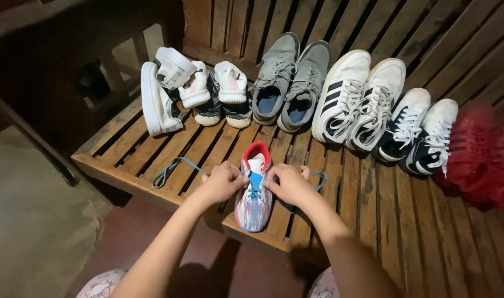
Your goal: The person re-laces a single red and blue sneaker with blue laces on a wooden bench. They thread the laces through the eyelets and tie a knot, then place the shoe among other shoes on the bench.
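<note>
A small shoe (pixel 254 205) with a red collar, white tongue and a pink, grey and blue patterned toe stands on the wooden slat bench (pixel 373 209), toe pointing toward me. A blue lace (pixel 172 168) runs through its eyelets and trails out to both sides. My left hand (pixel 223 182) is closed on the lace at the shoe's left side. My right hand (pixel 288 184) is closed on the lace at the right side. Both hands touch the shoe's upper.
Along the bench's back stand white shoes (pixel 177 91) at the left, a grey pair (pixel 288 83), a white pair with black stripes (pixel 358 99), a black and white pair (pixel 420 129) and blurred red shoes (pixel 483 154). A floor lies below left.
</note>
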